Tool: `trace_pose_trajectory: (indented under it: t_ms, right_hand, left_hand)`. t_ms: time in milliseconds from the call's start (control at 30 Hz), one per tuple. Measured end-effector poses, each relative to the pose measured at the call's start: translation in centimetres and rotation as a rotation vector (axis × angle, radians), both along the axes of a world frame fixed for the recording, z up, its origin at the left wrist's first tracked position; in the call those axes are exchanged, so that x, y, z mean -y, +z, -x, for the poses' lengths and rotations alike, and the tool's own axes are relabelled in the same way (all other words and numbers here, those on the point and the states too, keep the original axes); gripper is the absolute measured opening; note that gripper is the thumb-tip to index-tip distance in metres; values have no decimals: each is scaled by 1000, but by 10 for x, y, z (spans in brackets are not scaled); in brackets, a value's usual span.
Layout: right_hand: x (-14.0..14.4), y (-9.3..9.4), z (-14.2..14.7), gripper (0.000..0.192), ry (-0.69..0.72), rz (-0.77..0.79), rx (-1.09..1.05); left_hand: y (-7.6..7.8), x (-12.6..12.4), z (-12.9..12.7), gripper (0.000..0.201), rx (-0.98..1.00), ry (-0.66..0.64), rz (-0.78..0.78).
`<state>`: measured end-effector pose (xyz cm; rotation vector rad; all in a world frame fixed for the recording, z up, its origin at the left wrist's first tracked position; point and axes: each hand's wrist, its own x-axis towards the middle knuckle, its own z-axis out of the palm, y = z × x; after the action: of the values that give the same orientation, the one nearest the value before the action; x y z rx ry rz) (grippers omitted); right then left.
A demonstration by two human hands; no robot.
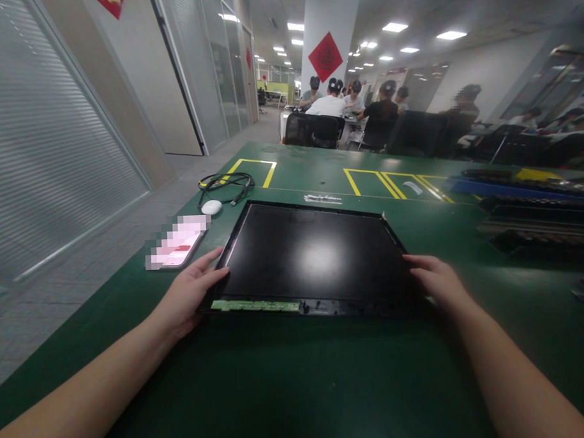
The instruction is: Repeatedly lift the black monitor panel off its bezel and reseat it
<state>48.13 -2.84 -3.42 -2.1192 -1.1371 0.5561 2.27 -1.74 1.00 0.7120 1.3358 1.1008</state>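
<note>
A black flat screen panel [312, 253] lies face up in front of me, light glaring on its middle. Along its near edge, on the left half, runs a green circuit board strip [257, 306]. My left hand [191, 289] grips the panel's left edge, thumb on top and fingers at the side and beneath. At the opposite edge, my right hand [435, 279] grips the right side between thumb and fingers; some of its fingers are hidden under the panel.
Left of the panel lie a phone [180, 243], a white mouse [212, 208] and a coiled black cable [233, 186]. Yellow tape outlines [352, 182] mark the green table [297, 378]. Dark parts [536, 223] are piled on the right. Several people [333, 102] sit at tables beyond.
</note>
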Motion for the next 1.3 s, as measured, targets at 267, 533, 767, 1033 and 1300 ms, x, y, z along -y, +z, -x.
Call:
trace_pose_trajectory:
  t_ms: [267,533,767,1033,1300]
  right_hand:
    - [-2,-5,-4,49,-7,0,-70]
    - [-2,-5,-4,47,7,-19,-13]
    - [-1,-6,-7,48,-4,6,-12]
    - [-2,-10,-13,49,22,-1,-16]
    - [-5,-19,-22,47,41,-12,-17]
  left_hand:
    - [-2,-1,3,62,34,-24,-23]
    - [-5,-2,5,60,22,-44,-51]
    - [-5,-1,5,60,24,-35,-29]
    - [-2,-1,2,57,59,5,-2]
    - [-4,-2,5,64,101,-25,-18]
